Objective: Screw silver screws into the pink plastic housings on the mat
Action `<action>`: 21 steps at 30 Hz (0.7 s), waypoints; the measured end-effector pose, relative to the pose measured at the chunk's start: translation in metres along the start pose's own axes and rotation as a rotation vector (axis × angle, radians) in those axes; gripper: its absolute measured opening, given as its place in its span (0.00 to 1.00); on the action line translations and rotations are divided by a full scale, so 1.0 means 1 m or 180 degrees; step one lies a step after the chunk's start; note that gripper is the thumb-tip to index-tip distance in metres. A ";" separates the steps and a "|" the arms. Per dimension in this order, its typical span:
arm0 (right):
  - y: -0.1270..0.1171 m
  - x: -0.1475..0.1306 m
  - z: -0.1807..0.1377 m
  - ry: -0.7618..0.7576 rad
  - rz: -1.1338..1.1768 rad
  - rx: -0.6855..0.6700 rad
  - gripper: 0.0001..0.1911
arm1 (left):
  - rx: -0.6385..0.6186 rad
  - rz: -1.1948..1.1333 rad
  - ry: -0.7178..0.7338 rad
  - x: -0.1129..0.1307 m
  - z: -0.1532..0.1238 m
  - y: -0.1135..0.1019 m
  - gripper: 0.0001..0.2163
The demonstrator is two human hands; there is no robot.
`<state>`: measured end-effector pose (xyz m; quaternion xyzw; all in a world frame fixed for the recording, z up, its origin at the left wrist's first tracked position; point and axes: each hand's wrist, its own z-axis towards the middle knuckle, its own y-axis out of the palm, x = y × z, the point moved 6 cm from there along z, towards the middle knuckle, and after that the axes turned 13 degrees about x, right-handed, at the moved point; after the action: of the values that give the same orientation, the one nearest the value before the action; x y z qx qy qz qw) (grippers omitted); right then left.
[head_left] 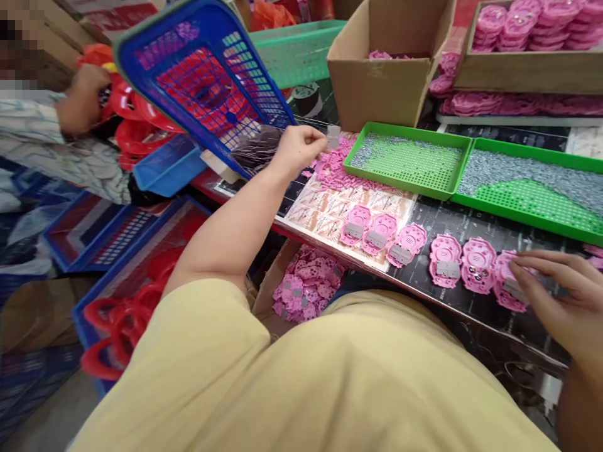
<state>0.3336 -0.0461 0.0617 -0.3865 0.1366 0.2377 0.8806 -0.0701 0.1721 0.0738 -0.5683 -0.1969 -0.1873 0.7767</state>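
Note:
My left hand (299, 149) is closed in a pinch on a small, pale grey flat plate (333, 137), just above a heap of small pink parts (336, 164). At the right, my right hand (568, 292) has its thumb and fingertips on the last pink plastic casing (509, 285) of a row along the table edge. Several similar casings lie to its left, such as one pink casing (446, 258) bearing a grey plate. Its neighbour, another pink casing (478, 260), shows small round metallic spots instead. Dark flat pieces (258, 149) lie in the tilted blue basket by my left wrist.
Two green trays (400, 182) (527, 221) hold small metal parts. Behind them stand a cardboard box (377, 94) and stacked pink pieces (527, 25). The blue basket (207, 81) leans at left. Below sits a box of pink parts (308, 282). A co-worker's hand (89, 94) touches red rings.

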 end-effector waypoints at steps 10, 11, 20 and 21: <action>0.019 -0.009 0.039 0.1353 0.1402 0.0335 0.09 | -0.1893 -0.2492 0.1266 0.208 -0.150 0.109 0.07; 0.016 -0.003 0.038 0.1349 0.1338 0.0242 0.08 | -0.1866 -0.2387 0.1455 0.212 -0.155 0.111 0.07; 0.040 0.038 0.006 0.1074 0.0293 -0.1317 0.12 | -0.1343 -0.0526 0.2736 0.192 -0.167 0.116 0.12; 0.046 0.034 0.005 0.0923 0.0246 -0.1319 0.11 | -0.1347 -0.0460 0.2757 0.192 -0.168 0.117 0.12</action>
<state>0.3389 -0.0046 0.0223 -0.5833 0.2245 0.2363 0.7440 0.1696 0.0319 0.0325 -0.5684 0.1478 -0.4959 0.6396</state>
